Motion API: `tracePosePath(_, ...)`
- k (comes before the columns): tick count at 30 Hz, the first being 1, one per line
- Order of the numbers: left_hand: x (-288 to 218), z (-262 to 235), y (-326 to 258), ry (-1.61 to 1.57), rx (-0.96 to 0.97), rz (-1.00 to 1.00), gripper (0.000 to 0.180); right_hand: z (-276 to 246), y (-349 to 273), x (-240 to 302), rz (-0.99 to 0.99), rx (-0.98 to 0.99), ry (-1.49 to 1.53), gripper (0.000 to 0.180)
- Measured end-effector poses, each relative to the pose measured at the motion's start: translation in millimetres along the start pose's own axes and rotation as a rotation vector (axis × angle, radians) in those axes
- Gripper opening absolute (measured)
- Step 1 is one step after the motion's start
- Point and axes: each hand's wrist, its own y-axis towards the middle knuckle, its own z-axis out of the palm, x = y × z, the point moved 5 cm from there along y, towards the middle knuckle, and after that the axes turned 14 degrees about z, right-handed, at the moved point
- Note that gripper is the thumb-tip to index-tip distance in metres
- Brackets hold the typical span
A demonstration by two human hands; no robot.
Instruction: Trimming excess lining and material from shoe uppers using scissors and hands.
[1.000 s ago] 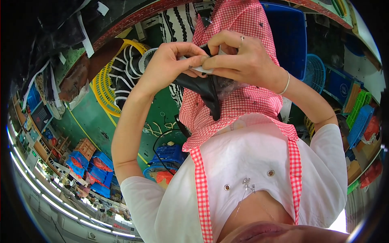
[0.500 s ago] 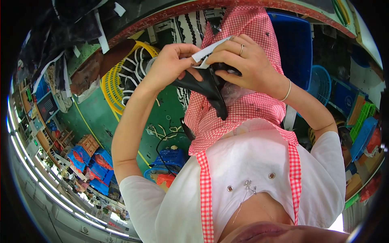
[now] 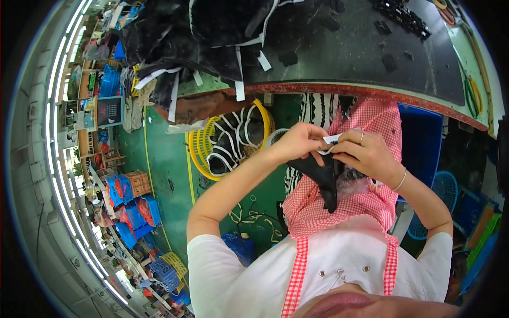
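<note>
Over my lap, my left hand (image 3: 299, 143) is closed in a pinch at the left end of a white strip (image 3: 333, 139) with dark print. My right hand (image 3: 370, 155) pinches the strip's other end, fingers bent. Just under the strip hangs a limp black piece (image 3: 324, 185), smooth like leather, with a narrow end pointing down toward me. Its upper part is hidden behind my fingers, so I cannot tell how it joins the strip. A red-and-white checked apron (image 3: 313, 212) lies beneath both hands.
A dark-topped workbench (image 3: 339, 66) with a red edge stands ahead, dark plush material (image 3: 212, 53) and white strips piled on its left. Below stands a yellow basket (image 3: 200, 151) of black pieces with white edging. A blue bin (image 3: 421, 143) is right of my lap.
The view has shifted, bringing more of the bench top into sight. Both hands still hold the strip, now showing shorter between the fingers; the black piece still hangs below.
</note>
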Motion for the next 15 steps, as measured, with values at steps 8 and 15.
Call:
tracePosePath(8, -12.3, -16.1, -15.6, 0.119, -0.278, 0.297, 0.015, 16.8, -34.4, 12.9, -0.018, -0.010, 0.122, 0.013)
tracePosePath(15, -52.7, -20.4, -11.1, 1.310, -0.129, 0.510, 0.028, 7.9, -25.3, 8.9, 0.355, 0.054, 0.166, 0.013)
